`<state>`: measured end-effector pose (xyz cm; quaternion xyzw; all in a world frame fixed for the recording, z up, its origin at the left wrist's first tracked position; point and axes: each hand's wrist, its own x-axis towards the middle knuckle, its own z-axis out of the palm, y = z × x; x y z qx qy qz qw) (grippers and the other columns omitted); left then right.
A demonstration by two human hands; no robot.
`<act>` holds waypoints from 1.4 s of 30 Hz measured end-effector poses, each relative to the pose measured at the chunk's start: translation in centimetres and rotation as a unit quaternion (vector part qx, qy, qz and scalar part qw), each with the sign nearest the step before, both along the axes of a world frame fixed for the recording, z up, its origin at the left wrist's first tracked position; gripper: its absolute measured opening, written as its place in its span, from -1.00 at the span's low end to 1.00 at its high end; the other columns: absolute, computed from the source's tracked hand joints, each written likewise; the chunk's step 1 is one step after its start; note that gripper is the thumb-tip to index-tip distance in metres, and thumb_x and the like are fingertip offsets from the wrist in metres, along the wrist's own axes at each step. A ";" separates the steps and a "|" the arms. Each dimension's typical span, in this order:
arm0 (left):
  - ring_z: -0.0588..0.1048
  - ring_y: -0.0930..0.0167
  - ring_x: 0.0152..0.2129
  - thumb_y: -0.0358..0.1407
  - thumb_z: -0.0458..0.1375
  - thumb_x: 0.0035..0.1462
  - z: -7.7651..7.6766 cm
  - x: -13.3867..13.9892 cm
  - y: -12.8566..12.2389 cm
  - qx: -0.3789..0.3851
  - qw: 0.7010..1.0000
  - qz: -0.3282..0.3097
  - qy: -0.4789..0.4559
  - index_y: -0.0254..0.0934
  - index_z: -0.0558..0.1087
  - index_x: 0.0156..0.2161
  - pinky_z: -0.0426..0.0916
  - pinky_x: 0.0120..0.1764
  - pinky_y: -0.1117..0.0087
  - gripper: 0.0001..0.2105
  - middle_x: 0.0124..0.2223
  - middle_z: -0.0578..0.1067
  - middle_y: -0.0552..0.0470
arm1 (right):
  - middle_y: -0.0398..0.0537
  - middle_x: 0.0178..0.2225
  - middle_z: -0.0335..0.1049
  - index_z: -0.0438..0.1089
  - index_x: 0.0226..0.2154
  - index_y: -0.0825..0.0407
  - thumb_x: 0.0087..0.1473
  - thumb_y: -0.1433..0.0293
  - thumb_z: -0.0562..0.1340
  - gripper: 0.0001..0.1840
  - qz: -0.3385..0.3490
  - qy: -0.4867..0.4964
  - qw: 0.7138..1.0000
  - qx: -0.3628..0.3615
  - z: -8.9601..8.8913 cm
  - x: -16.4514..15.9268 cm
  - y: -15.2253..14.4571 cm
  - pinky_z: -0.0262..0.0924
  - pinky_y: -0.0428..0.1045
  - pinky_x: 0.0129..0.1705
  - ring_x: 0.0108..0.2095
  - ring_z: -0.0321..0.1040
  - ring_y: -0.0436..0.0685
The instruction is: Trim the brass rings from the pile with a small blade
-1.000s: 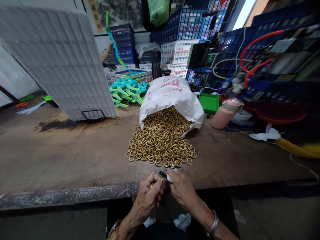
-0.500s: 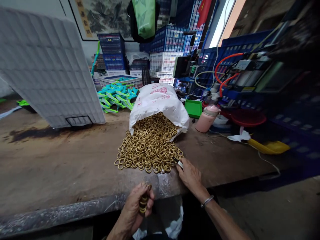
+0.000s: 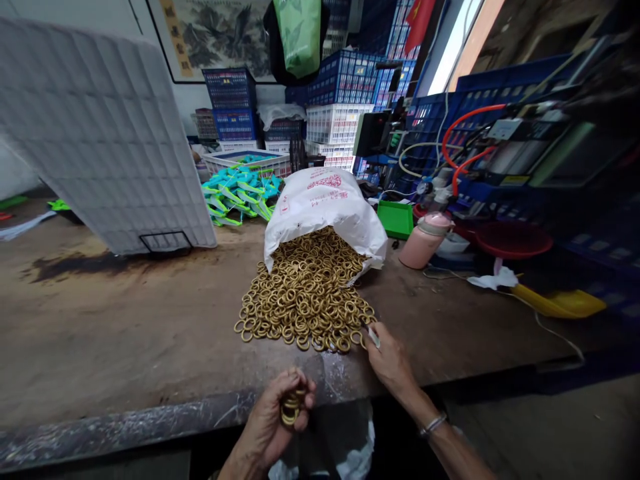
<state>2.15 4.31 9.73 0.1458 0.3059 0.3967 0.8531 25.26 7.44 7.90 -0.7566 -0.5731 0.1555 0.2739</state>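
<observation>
A heap of brass-coloured rings (image 3: pixel 305 293) spills from the mouth of a white sack (image 3: pixel 325 200) lying on the table. At the table's front edge, my left hand (image 3: pixel 280 407) is closed around several rings (image 3: pixel 291 407), cupped in its curled fingers. My right hand (image 3: pixel 390 353) is at the heap's front right corner. It grips a small tool (image 3: pixel 373 335) with a pale handle and a dark, thin tip. That tip points at the rings on the edge of the heap; whether it touches one, I cannot tell.
A white ribbed panel (image 3: pixel 110 133) stands at the left. Behind it lie green and turquoise plastic pieces (image 3: pixel 240 193). To the right are a green tray (image 3: pixel 395 219), a pink bottle (image 3: pixel 425 241), a yellow scoop (image 3: pixel 560 301) and a machine with orange hoses (image 3: pixel 450 133). Crates (image 3: pixel 340 77) are stacked behind.
The view has shifted slightly, so everything sits a little further right. My left hand still holds its rings, turned a little more open to view. My right hand keeps the tool beside the heap.
</observation>
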 end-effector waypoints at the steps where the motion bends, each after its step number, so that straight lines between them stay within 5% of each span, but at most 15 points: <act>1: 0.38 0.52 -0.56 -0.33 0.19 -0.09 0.0 0.0 0.0 0.001 1.000 0.003 0.004 -0.36 0.35 -0.42 0.07 -0.69 0.62 -0.87 -0.40 0.41 -0.02 | -0.12 -0.51 0.28 0.21 -0.40 0.03 0.04 0.31 -0.01 -0.83 0.012 0.049 0.998 0.026 0.2 -0.5 -0.1 0.02 -0.08 -0.44 -0.49 0.23 0.04; 5: 0.33 0.55 -0.62 -0.30 0.21 -0.11 0.2 0.6 0.1 0.044 0.997 0.029 0.063 -0.32 0.29 -0.47 0.05 -0.72 0.63 -0.83 -0.52 0.35 0.10 | -0.23 -0.60 0.15 0.19 -0.51 0.03 -0.04 0.26 0.05 -0.82 0.049 0.281 0.958 -0.004 1.7 -3.9 -1.0 0.01 -0.13 -0.54 -0.59 0.10 -0.06; 10: 0.14 0.60 -0.82 -0.16 0.15 -0.04 0.4 1.2 0.0 0.180 0.934 0.076 0.299 -0.30 0.37 -0.33 0.04 -0.75 0.60 -0.77 -0.70 0.25 0.23 | -0.42 -0.70 -0.08 0.11 -0.41 -0.01 -0.12 0.27 0.08 -0.82 0.073 0.536 0.824 -0.167 3.7 -8.4 -2.1 -0.35 -0.20 -0.74 -0.76 -0.30 -0.17; 16: 0.42 0.41 -0.42 -0.27 0.12 0.00 0.2 0.7 -0.3 0.330 0.862 0.103 0.370 -0.29 0.49 -0.26 0.29 -0.29 0.44 -0.80 -0.37 0.50 -0.01 | -0.41 -0.71 0.08 0.09 -0.39 -0.02 -0.18 0.34 0.08 -0.80 0.104 0.589 0.765 -0.237 4.5 -10.1 -2.5 -0.33 -0.21 -0.76 -0.79 -0.30 -0.19; 23: 0.40 0.38 -0.50 -0.35 0.15 -0.03 -0.8 -0.1 -0.9 0.389 0.810 0.134 0.418 -0.21 0.53 -0.32 0.25 -0.24 0.35 -0.86 -0.49 0.50 0.00 | -0.42 -0.73 0.06 0.07 -0.39 -0.04 -0.18 0.30 0.09 -0.79 0.107 0.618 0.723 -0.290 4.3 -10.6 -3.0 -0.33 -0.23 -0.75 -0.78 -0.32 -0.19; 25: 0.39 0.38 -0.50 -0.36 0.14 -0.01 -0.6 -0.1 -0.9 0.399 0.801 0.131 0.426 -0.21 0.53 -0.35 0.24 -0.24 0.36 -0.87 -0.51 0.49 0.01 | -0.40 -0.72 0.08 0.08 -0.40 -0.04 -0.14 0.28 0.07 -0.82 0.111 0.596 0.740 -0.290 3.9 -10.5 -3.0 -0.35 -0.22 -0.75 -0.78 -0.32 -0.19; 30: 0.38 0.36 -0.47 -0.34 0.15 -0.05 0.2 -0.2 -0.5 0.373 0.808 0.142 0.433 -0.22 0.51 -0.43 0.24 -0.33 0.42 -0.92 -0.47 0.47 0.01 | -0.34 -0.70 0.06 0.14 -0.45 0.00 -0.04 0.20 0.05 -0.79 0.102 0.438 0.882 -0.142 3.5 -9.8 -2.7 -0.19 -0.18 -0.70 -0.74 -0.13 -0.14; 33: 0.37 0.36 -0.48 -0.33 0.17 -0.08 0.4 -0.3 -0.3 0.362 0.810 0.133 0.441 -0.22 0.49 -0.46 0.23 -0.33 0.41 -0.94 -0.48 0.45 0.01 | -0.28 -0.65 0.07 0.18 -0.50 0.02 -0.02 0.18 0.06 -0.75 0.139 0.341 0.928 -0.061 3.7 -9.5 -2.8 -0.04 -0.16 -0.58 -0.62 0.01 -0.08; 38: 0.37 0.37 -0.49 -0.33 0.16 -0.07 0.9 -0.3 -0.3 0.377 0.794 0.128 0.459 -0.23 0.47 -0.45 0.22 -0.33 0.42 -0.94 -0.48 0.44 0.01 | -0.27 -0.63 0.02 0.12 -0.62 0.02 0.01 0.22 0.02 -0.71 0.177 0.256 0.950 -0.040 3.3 -9.8 -2.9 -0.06 -0.14 -0.52 -0.56 0.00 -0.06; 42: 0.33 0.44 -0.56 -0.28 0.14 -0.04 1.6 -0.3 -0.4 0.349 0.831 0.095 0.422 -0.27 0.42 -0.51 0.21 -0.42 0.47 -0.88 -0.53 0.41 0.07 | -0.26 -0.63 0.06 0.13 -0.60 0.02 -0.02 0.27 0.02 -0.77 0.170 0.294 0.939 -0.053 3.1 -10.1 -2.5 -0.01 -0.13 -0.49 -0.55 0.05 -0.05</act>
